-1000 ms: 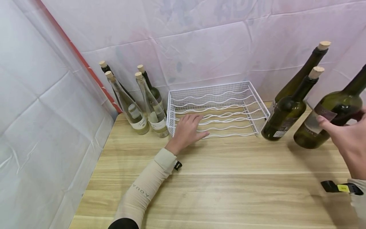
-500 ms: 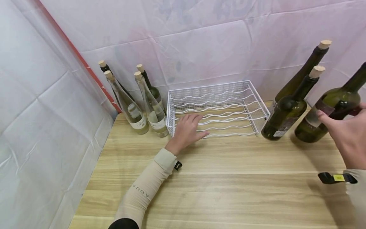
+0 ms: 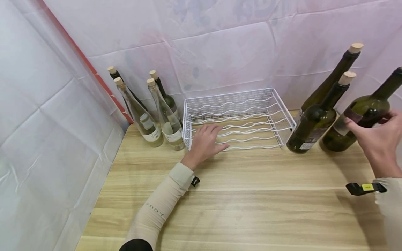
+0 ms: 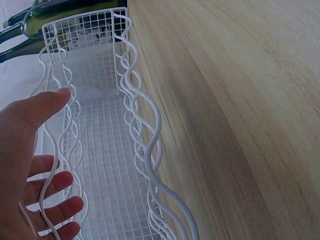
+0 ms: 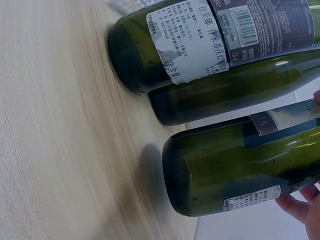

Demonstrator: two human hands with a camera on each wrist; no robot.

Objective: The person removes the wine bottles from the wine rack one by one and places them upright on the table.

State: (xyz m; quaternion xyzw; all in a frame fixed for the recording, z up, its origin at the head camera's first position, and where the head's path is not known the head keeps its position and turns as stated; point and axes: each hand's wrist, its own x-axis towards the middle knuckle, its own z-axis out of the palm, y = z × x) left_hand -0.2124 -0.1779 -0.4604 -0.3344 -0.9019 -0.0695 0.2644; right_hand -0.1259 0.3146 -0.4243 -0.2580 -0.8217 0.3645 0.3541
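Observation:
On the right, my right hand (image 3: 378, 139) grips a green wine bottle (image 3: 362, 113) round its body, thumb across the label. In the right wrist view the held bottle (image 5: 225, 170) shows its base, with a shadow on the table beside it; whether it touches the wood I cannot tell. Two corked dark bottles stand just left of it, a shorter one (image 3: 314, 123) in front of a taller one (image 3: 333, 76). My left hand (image 3: 204, 143) rests on the front left of a white wire wine rack (image 3: 248, 132). In the left wrist view its relaxed fingers (image 4: 52, 187) lie among the wavy wires.
Left of the rack stand two clear corked bottles, one (image 3: 141, 120) beside another (image 3: 168, 120), with darker corked bottles behind them. White sheeting (image 3: 220, 45) hangs behind and at the left. Wooden tabletop (image 3: 245, 202) stretches in front.
My right hand has moved slightly left and away from me with the wine bottle, bringing it closer to the two dark bottles. The left hand stays in place on the rack.

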